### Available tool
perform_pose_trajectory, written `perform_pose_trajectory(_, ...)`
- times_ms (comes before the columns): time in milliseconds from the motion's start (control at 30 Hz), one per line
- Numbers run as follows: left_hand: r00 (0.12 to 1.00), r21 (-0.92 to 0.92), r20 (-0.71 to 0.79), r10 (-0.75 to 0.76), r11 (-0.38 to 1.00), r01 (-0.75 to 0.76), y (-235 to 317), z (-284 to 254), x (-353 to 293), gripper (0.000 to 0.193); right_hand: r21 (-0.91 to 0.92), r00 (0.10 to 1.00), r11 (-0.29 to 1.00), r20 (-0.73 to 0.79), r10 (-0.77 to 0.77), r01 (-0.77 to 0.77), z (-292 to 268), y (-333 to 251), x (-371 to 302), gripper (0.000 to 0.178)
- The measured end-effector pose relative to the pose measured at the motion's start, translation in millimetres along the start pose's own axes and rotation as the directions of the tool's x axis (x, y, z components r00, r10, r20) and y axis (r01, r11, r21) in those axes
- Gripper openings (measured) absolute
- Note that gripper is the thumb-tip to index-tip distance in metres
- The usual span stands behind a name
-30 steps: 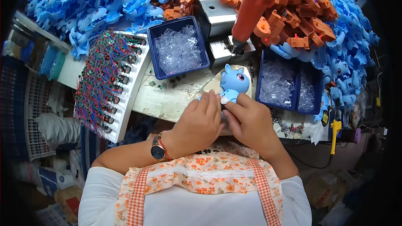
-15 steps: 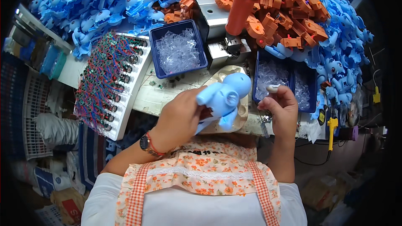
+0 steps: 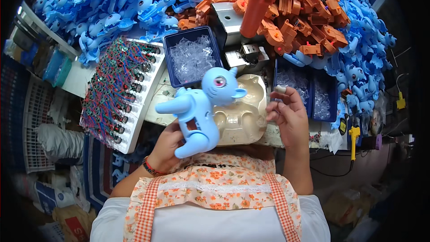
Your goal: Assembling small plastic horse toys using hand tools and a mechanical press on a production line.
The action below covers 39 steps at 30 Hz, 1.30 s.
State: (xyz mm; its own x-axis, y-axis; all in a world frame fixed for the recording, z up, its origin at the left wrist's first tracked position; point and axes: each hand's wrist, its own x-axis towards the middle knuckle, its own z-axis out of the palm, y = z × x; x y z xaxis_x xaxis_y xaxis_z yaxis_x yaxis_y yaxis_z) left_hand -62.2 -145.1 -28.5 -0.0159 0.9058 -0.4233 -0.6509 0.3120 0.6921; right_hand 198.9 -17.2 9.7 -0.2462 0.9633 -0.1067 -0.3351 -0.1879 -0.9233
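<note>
A light-blue plastic toy animal (image 3: 201,112) is in my left hand (image 3: 168,148), gripped low on its body. It has a large eye, a small pointed horn, and a rectangular opening in its body; its head leans to the right. My right hand (image 3: 291,112) is raised just right of the toy, fingers curled in and thumb close to them. Something whitish covers or rests on one fingertip. Whatever lies between those fingers is too small or hidden to make out. Under and beside the toy, a beige tray with moulded hollows (image 3: 251,136) lies at the table's front edge.
Dark blue bins (image 3: 169,62) (image 3: 331,117) hold clear plastic parts. A white rack (image 3: 139,127) carries wired circuit boards on the left. Behind stand a metal fixture (image 3: 228,18) and an orange-red upright tool (image 3: 260,9), amid heaped orange housings (image 3: 309,22) and blue shells (image 3: 107,9).
My left hand has moved left and lower and turned the toy, so its eye and body opening now show. The right hand has shifted slightly left, its fingers changing pose.
</note>
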Motion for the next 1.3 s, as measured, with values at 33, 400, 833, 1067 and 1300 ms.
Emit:
perform_pose_trajectory(33,0.999,-0.023,0.010,0.040,0.999,-0.040,-2.8,-11.0,1.2,0.037,-0.001,1.000,1.000,0.002,-0.001,0.001,-0.1,0.1,-1.2,0.032)
perform_pose_trajectory(400,0.990,-0.211,0.104,0.100,0.975,-0.076,-10.5,-25.1,9.8,0.033,0.029,0.995,0.995,0.035,0.089,-0.090,5.1,8.6,-6.7,0.027)
perform_pose_trajectory(833,0.976,-0.094,0.080,0.202,0.977,-0.194,-5.6,-15.8,19.3,0.035,-0.802,0.893,0.402,0.349,-0.285,0.442,6.6,28.6,3.1,0.017)
perform_pose_trajectory(1067,0.966,-0.228,-0.052,0.254,0.939,-0.259,7.8,-31.6,29.3,0.039,-0.765,0.814,0.278,0.556,-0.168,0.580,38.2,24.2,1.9,0.021)
perform_pose_trajectory(1300,0.930,-0.273,0.125,0.344,0.913,-0.301,-2.4,-49.7,35.6,0.034,-0.728,0.741,0.168,0.671,-0.025,0.664,54.4,48.3,-2.5,0.028)
